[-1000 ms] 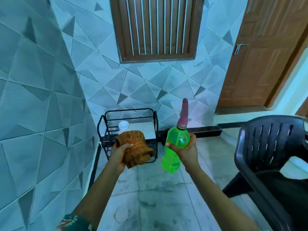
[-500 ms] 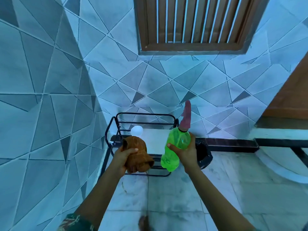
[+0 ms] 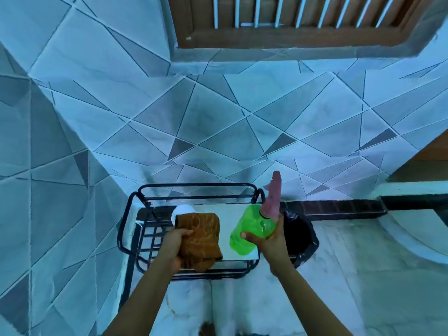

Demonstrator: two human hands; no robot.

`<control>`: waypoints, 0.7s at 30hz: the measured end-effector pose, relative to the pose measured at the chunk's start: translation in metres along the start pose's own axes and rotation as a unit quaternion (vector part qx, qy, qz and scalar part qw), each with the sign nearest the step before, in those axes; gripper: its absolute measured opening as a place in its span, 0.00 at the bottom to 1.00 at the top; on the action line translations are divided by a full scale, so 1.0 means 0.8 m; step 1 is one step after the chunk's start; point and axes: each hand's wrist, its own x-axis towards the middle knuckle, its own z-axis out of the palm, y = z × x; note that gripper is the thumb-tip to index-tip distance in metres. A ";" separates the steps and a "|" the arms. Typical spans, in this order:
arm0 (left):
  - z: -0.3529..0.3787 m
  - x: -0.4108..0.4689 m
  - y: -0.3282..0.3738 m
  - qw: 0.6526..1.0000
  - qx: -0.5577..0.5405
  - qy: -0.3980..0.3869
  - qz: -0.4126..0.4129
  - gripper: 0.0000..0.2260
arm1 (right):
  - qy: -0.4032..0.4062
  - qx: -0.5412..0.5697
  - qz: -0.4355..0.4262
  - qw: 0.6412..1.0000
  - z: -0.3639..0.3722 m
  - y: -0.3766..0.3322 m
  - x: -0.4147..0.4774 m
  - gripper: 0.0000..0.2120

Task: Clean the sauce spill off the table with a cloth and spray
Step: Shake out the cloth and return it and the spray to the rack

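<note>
While you stand over the small table (image 3: 234,214), your left hand (image 3: 173,243) clutches the brown cloth (image 3: 201,234) over its left half. Your right hand (image 3: 272,241) grips the tilted green spray bottle (image 3: 252,229) over its right edge.

This looks like a tiled room in a home, likely a wash or utility corner. Pale grey wall tiles cut into triangle patterns (image 3: 218,122) cover both walls that meet beyond the left hand (image 3: 173,248). High above the hands sits a brown wooden-framed window with white bars (image 3: 291,42). Under both hands stands a low black wire rack with a white top (image 3: 126,229), set against the wall. Just beyond the right hand (image 3: 271,241) is a black bag-lined bin (image 3: 303,236). Pale marbled floor tiles (image 3: 363,287) spread below the forearms.
</note>
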 end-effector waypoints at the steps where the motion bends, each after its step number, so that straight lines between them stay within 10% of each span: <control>1: 0.006 0.018 0.002 1.000 -0.005 0.002 -0.003 0.14 | -0.004 -0.006 0.006 1.000 0.000 0.008 0.019 0.42; 21: 0.102 0.434 -0.062 0.986 0.105 0.038 -0.121 0.06 | 0.019 -0.041 -0.005 0.999 0.041 0.230 0.265 0.39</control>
